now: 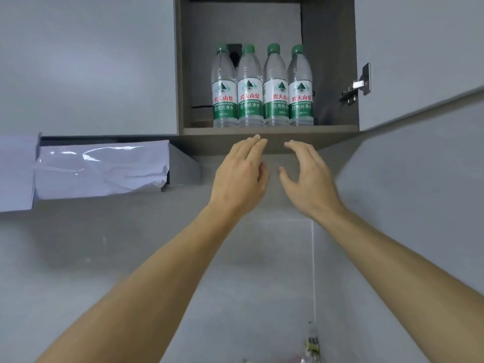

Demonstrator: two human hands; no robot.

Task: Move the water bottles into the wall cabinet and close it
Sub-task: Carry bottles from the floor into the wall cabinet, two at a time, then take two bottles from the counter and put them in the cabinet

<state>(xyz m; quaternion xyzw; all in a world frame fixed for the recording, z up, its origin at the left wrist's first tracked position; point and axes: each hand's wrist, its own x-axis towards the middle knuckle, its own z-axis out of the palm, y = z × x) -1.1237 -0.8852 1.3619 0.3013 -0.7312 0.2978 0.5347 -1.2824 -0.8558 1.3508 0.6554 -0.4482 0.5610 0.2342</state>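
Several clear water bottles (pixel 262 87) with green caps and green-and-white labels stand upright in a row on the bottom shelf of the open wall cabinet (pixel 269 130). The cabinet door (pixel 424 56) is swung open to the right, its metal hinge (pixel 356 86) showing. My left hand (pixel 241 179) and my right hand (pixel 306 179) are raised side by side just below the shelf edge. Both hands hold nothing, with fingers apart and slightly curled, apart from the bottles.
A range hood wrapped in white film (pixel 99 171) juts out at the left under the closed cabinets (pixel 86 61). Grey tiled wall (pixel 262 258) fills the space below. Some small items (pixel 311 347) show at the bottom edge.
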